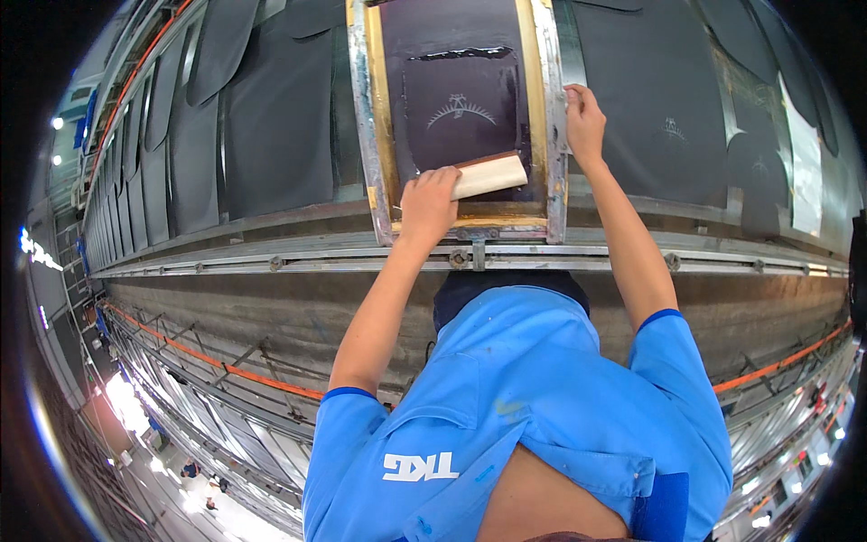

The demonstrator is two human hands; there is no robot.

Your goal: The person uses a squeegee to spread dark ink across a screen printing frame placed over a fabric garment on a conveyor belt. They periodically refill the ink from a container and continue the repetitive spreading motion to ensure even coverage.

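In front of me a screen-printing frame (365, 117) with metal sides lies over the long table. Yellow-brown tape lines its dark mesh, where a pale fan-shaped design (461, 112) shows. A band of wet black ink (462, 53) runs across the mesh's far part. My left hand (428, 206) is closed round the left end of a wooden squeegee (492, 175), which lies tilted over the near part of the mesh. At the frame's right side, my right hand (585, 125) has its fingers closed on the outer edge; the fingertips are partly hidden.
Dark sheet pieces (280, 126) cover the table to the left. On the right, another dark sheet (650, 108) bears a small pale print. A metal rail (361, 257) with bolts follows the table's near edge. Behind me stands another long rack with an orange strip (244, 372).
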